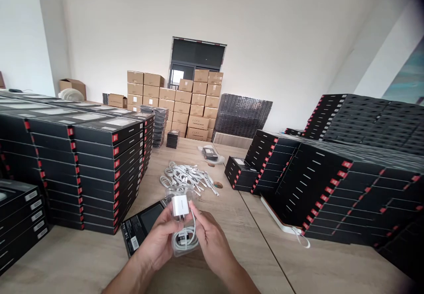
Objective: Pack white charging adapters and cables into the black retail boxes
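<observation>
Both hands round bagged charger; box label blurred.

We see our left hand and right hand holding a clear plastic bag containing a white charger plug and coiled white cable above the wooden tabletop.

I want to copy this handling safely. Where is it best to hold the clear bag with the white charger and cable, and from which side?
Pinch the clear bag at its side edges, mid-height, from left and right, as the left hand and right hand do. The white charger sits on top and the coiled cable below, so side grips likely steady both.
</observation>
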`<state>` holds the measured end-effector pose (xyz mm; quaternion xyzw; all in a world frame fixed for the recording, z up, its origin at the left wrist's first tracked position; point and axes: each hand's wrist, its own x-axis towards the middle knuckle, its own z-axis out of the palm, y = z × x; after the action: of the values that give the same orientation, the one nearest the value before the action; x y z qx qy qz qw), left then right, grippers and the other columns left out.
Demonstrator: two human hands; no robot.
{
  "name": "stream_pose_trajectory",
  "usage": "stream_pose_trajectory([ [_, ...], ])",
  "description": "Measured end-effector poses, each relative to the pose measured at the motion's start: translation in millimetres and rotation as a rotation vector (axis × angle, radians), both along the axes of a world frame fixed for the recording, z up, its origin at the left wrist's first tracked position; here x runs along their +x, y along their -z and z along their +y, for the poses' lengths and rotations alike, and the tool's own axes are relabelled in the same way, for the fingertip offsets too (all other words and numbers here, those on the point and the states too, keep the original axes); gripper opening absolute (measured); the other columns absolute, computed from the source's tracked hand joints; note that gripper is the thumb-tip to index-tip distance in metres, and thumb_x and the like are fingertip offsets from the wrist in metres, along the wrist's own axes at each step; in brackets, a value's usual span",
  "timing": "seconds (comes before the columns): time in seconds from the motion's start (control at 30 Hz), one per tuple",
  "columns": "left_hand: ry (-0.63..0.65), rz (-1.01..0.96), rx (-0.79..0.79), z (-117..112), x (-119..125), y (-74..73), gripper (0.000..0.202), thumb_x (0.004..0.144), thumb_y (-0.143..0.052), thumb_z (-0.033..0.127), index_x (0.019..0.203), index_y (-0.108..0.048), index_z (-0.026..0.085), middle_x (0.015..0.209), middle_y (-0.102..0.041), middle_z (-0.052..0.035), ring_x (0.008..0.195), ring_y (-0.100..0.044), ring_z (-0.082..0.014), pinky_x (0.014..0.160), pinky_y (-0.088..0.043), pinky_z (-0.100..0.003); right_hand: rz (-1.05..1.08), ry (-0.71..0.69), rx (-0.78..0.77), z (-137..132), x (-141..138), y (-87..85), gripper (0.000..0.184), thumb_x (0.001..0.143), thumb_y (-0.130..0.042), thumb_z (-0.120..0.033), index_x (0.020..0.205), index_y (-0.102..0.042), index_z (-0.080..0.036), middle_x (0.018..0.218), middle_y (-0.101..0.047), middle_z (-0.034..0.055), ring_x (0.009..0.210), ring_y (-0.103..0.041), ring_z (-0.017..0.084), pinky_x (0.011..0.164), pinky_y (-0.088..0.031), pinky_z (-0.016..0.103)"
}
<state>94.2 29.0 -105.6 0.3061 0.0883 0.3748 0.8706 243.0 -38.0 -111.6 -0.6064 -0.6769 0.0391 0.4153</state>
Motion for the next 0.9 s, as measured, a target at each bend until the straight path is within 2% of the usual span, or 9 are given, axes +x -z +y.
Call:
stream_pose_trajectory([
  [0.13, 0.005, 0.013, -0.005, -1, -2, 1.5, 0.049, 0.062, -0.076, 0.010, 0.108, -0.067, 0.023, 0.094, -0.074, -0.0036, 0.083, -0.069, -0.0187, 0.078, -0.049, -0.030, -0.049, 0.050, 0.074, 4, -9, 3.3, 0.056, 0.093, -0.037, -0.013, 0.145, -0.041, -0.034, 0.118, -0.067, 0.0047, 0.107, -0.063, 0.021, 0.093, -0.052, 0.035],
  [0.23, -0.001, 0.020, -0.002, 2, -6, 2.5, 0.055, 0.063, -0.075, 0.010, 0.115, -0.064, 0.025, 0.096, -0.075, -0.0040, 0.088, -0.069, -0.0211, 0.081, -0.050, -0.032, 0.021, 0.042, 0.069, 7, -17, 2.1, 0.055, 0.094, -0.036, -0.015, 0.146, -0.040, -0.033, 0.116, -0.067, 0.0061, 0.105, -0.064, 0.020, 0.091, -0.053, 0.034],
  [0.37, 0.046, 0.007, 0.027, 8, -12, -2.4, 0.064, 0.064, -0.070, 0.007, 0.125, -0.059, 0.025, 0.110, -0.073, -0.0087, 0.105, -0.067, -0.0273, 0.088, -0.050, -0.039, 0.328, -0.054, 0.073, 6, -13, -2.0, 0.045, 0.096, -0.041, -0.027, 0.140, -0.049, -0.031, 0.137, -0.056, 0.0058, 0.126, -0.052, 0.022, 0.106, -0.042, 0.037],
  [0.43, 0.056, 0.005, 0.028, 11, -14, -4.9, 0.065, 0.064, -0.068, 0.007, 0.126, -0.058, 0.023, 0.117, -0.071, -0.0106, 0.111, -0.064, -0.0289, 0.090, -0.050, -0.040, 0.560, -0.076, 0.015, 2, -5, -2.6, 0.044, 0.095, -0.046, -0.034, 0.139, -0.051, -0.031, 0.139, -0.055, 0.0068, 0.120, -0.056, 0.023, 0.101, -0.046, 0.039],
  [0.5, 0.040, 0.010, 0.029, 14, -14, -5.5, 0.063, 0.063, -0.067, 0.007, 0.124, -0.059, 0.023, 0.118, -0.071, -0.0105, 0.109, -0.065, -0.0285, 0.089, -0.052, -0.039, 0.774, -0.119, -0.100, -2, 3, -2.8, 0.047, 0.092, -0.053, -0.037, 0.138, -0.052, -0.029, 0.128, -0.062, 0.0090, 0.103, -0.064, 0.022, 0.086, -0.053, 0.038],
  [0.6, 0.024, 0.027, 0.035, 16, -15, -3.6, 0.057, 0.064, -0.065, 0.007, 0.119, -0.062, 0.022, 0.110, -0.073, -0.0091, 0.100, -0.069, -0.0264, 0.085, -0.054, -0.038, 0.947, -0.212, -0.245, -7, 5, -3.8, 0.057, 0.082, -0.067, -0.034, 0.136, -0.054, -0.027, 0.108, -0.069, 0.0068, 0.085, -0.065, 0.019, 0.072, -0.053, 0.032],
  [0.73, 0.059, 0.028, 0.045, 15, -16, -2.2, 0.054, 0.065, -0.064, 0.007, 0.117, -0.062, 0.022, 0.108, -0.074, -0.0089, 0.098, -0.069, -0.0264, 0.084, -0.055, -0.040, 1.026, -0.302, -0.314, -7, -7, -5.3, 0.069, 0.072, -0.076, -0.026, 0.137, -0.053, -0.025, 0.094, -0.070, 0.0028, 0.074, -0.062, 0.015, 0.066, -0.049, 0.027],
  [0.9, 0.117, 0.023, 0.049, 10, -14, -2.9, 0.069, 0.063, -0.064, 0.007, 0.129, -0.055, 0.022, 0.103, -0.074, -0.0099, 0.095, -0.070, -0.0303, 0.081, -0.055, -0.043, 1.051, -0.322, -0.306, -6, -16, -6.5, 0.064, 0.066, -0.067, -0.009, 0.128, -0.059, -0.023, 0.089, -0.070, 0.0004, 0.080, -0.062, 0.017, 0.068, -0.045, 0.025],
])
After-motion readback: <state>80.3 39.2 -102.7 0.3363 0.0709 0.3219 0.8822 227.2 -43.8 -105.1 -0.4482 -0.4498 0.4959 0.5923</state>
